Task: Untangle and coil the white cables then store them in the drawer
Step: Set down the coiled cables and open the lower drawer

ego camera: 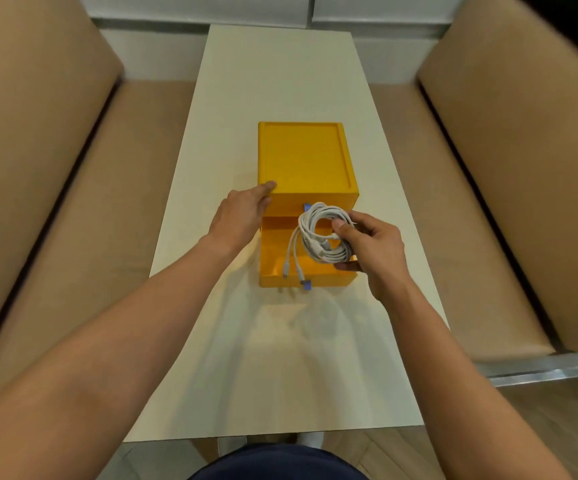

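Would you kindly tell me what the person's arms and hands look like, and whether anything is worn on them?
The left hand and right hand wear no gloves, and no watch, bracelet or ring shows. The left arm and right arm are uncovered as far as they show. A dark blue garment shows at the bottom edge.

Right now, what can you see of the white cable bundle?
The white cable bundle is wound into a round, multi-loop coil, smooth and plastic-looking. The right hand pinches its right side, holding it tilted above the open yellow drawer. At least two loose ends with small connectors hang down from its left toward the drawer's front; whether they touch it is unclear.
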Demonstrator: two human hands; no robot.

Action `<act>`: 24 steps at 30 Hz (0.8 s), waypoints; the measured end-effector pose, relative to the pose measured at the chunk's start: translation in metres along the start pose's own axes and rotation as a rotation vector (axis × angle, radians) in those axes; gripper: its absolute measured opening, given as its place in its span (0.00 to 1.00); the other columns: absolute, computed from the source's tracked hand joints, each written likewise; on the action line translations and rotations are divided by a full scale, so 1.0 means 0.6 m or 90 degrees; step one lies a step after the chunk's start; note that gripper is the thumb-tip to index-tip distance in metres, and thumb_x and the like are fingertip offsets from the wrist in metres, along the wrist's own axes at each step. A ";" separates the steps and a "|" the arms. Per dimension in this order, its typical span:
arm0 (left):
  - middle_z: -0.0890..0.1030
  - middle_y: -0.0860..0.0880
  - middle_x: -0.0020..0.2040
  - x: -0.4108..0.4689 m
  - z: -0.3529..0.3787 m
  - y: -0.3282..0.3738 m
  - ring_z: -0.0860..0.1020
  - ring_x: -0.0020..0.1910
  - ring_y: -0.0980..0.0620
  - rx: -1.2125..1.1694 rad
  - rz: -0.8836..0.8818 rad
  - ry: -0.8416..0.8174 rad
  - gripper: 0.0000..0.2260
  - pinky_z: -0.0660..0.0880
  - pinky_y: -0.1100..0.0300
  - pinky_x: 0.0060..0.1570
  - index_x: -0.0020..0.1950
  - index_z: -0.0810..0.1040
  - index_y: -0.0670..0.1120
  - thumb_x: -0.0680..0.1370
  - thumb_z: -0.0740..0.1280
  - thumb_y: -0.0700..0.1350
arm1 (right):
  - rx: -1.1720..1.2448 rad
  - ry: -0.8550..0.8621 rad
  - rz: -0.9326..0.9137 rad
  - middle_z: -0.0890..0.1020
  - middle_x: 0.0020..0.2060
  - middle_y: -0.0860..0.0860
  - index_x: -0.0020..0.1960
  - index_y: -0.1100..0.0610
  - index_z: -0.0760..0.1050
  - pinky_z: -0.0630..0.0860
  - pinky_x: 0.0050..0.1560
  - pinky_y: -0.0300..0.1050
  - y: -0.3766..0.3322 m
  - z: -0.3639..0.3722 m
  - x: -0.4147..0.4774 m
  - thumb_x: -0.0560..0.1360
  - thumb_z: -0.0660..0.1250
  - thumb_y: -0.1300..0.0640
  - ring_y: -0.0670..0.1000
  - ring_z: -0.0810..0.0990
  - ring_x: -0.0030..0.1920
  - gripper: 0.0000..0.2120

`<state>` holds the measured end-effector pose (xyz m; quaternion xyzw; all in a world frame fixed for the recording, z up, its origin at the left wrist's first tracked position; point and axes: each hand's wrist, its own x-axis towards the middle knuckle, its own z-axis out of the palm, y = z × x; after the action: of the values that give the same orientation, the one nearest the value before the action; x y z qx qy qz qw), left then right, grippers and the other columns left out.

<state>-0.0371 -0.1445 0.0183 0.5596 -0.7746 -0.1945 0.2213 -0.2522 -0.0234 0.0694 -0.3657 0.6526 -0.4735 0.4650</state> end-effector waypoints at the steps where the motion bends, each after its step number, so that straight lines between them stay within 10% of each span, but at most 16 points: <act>1: 0.83 0.40 0.64 0.000 0.000 -0.001 0.82 0.59 0.38 0.003 0.001 0.002 0.18 0.79 0.44 0.59 0.76 0.72 0.53 0.87 0.59 0.49 | -0.005 0.004 0.010 0.87 0.46 0.53 0.51 0.44 0.85 0.85 0.37 0.51 0.003 0.004 0.014 0.78 0.73 0.53 0.53 0.88 0.44 0.04; 11: 0.84 0.41 0.62 0.001 0.002 -0.004 0.83 0.56 0.39 -0.006 0.011 0.016 0.18 0.80 0.45 0.57 0.76 0.72 0.53 0.86 0.60 0.49 | -0.204 0.060 0.053 0.85 0.45 0.47 0.53 0.46 0.83 0.83 0.35 0.47 0.090 0.051 0.110 0.77 0.71 0.49 0.50 0.84 0.44 0.06; 18: 0.85 0.40 0.59 0.001 0.003 -0.005 0.83 0.52 0.39 -0.011 0.014 0.015 0.18 0.80 0.45 0.54 0.76 0.72 0.52 0.86 0.60 0.48 | -0.399 0.060 0.024 0.85 0.53 0.53 0.57 0.52 0.81 0.78 0.58 0.57 0.123 0.089 0.149 0.79 0.68 0.48 0.60 0.81 0.54 0.11; 24: 0.86 0.40 0.56 0.001 0.003 -0.006 0.83 0.49 0.40 -0.008 0.022 0.026 0.18 0.80 0.44 0.51 0.76 0.72 0.52 0.86 0.60 0.48 | -0.555 0.039 -0.035 0.84 0.55 0.57 0.59 0.55 0.80 0.72 0.48 0.50 0.135 0.096 0.173 0.81 0.65 0.43 0.61 0.81 0.55 0.17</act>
<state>-0.0354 -0.1461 0.0150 0.5486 -0.7783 -0.1842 0.2436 -0.2316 -0.1118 -0.0424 -0.5309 0.7948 -0.1766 0.2351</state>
